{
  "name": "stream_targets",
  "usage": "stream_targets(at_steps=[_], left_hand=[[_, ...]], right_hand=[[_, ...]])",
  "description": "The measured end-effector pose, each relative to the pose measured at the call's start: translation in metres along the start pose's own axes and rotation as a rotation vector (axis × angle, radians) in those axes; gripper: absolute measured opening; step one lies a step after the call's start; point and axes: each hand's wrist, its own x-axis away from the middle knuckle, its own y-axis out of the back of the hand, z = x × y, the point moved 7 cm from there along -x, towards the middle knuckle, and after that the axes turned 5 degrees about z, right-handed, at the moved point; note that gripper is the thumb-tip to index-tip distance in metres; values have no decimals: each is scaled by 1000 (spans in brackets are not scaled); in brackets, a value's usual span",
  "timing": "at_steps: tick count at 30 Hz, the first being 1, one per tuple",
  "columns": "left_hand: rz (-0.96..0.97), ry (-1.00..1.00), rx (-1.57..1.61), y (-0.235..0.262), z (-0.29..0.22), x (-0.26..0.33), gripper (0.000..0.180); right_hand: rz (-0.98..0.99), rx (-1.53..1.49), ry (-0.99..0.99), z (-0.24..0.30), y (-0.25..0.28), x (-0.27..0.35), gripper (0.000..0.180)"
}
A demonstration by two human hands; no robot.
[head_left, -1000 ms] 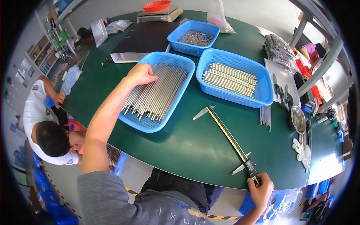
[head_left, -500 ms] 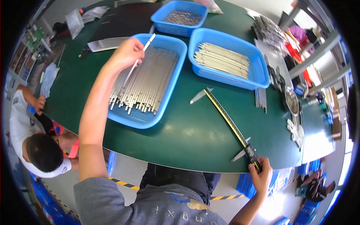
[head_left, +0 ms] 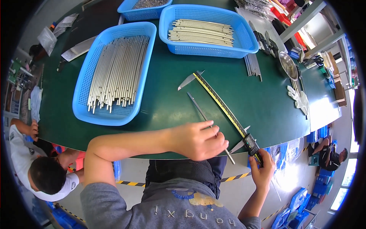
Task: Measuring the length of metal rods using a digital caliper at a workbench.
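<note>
A thin metal rod (head_left: 198, 106) is held in the closed fingers of my left hand (head_left: 198, 141), near the table's front edge. The rod slants from the far left to the near right, beside a long digital caliper (head_left: 221, 103). My right hand (head_left: 262, 168) grips the caliper at its near end, below the display. The caliper's long beam points away to the far left, its two jaws wide apart; no contact between rod and jaws shows. Left of the caliper stands a blue basket (head_left: 77, 101) with many silver rods (head_left: 118, 72) lying side by side.
Farther back, a second blue basket (head_left: 213, 51) holds paler rods (head_left: 202, 32); a third basket (head_left: 143, 13) contains small metal parts. Loose rods (head_left: 252, 65), a metal bowl (head_left: 288, 65) and white gloves (head_left: 298, 99) lie at the right. A person (head_left: 44, 173) sits at the left.
My left hand has come from above the silver-rod basket to beside the caliper, carrying the rod. My right hand still holds the caliper. The view has shifted, so the baskets appear farther up and left.
</note>
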Motion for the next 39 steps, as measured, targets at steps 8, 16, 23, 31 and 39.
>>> stream_targets(at_steps=[8,16,23,31,39], left_hand=[[86,57,-3,-12,3,11,22],[96,91,-36,-13,4,13,21],[31,109,-31,-13,10,13,11],[60,132,-25,-16,9,12,11],[124,164,32,-24,10,13,14]], right_hand=[[20,-5,-39,-5,-4,1,29],[12,-15,-27,-3,-3,0,29],[16,-7,-27,-3,-2,-2,29],[-2,-24,-20,-3,-3,0,29],[-18,-8,1,0,-1,6,29]])
